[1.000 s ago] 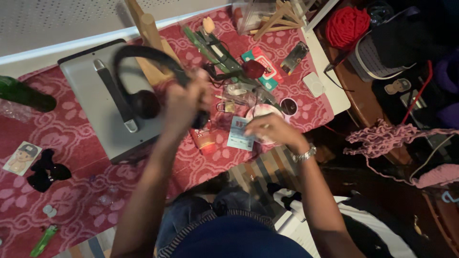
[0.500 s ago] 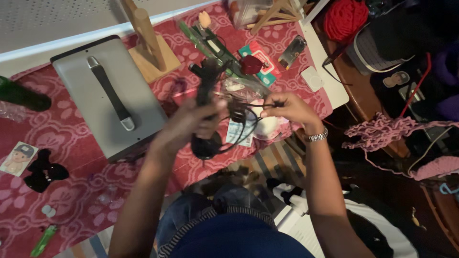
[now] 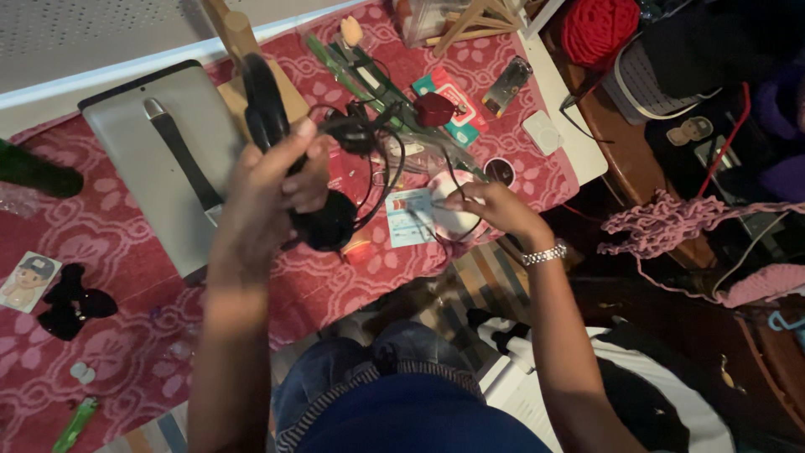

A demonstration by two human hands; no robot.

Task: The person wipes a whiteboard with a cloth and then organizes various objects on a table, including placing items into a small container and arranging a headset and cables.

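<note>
Black headphones held above the bench, cable pinched alongside.

The left hand (image 3: pixel 272 180) is clamped around the black headphones (image 3: pixel 289 159), which are held raised over the red patterned cloth (image 3: pixel 126 335) on the bench, just beside the grey case (image 3: pixel 159 151). The thin black cable (image 3: pixel 390 180) is looped between both hands; the right hand (image 3: pixel 490 205) is closed with fingertips pinched on it, above a white round dish (image 3: pixel 453 220) and a pale blue card (image 3: pixel 408 216).
</note>
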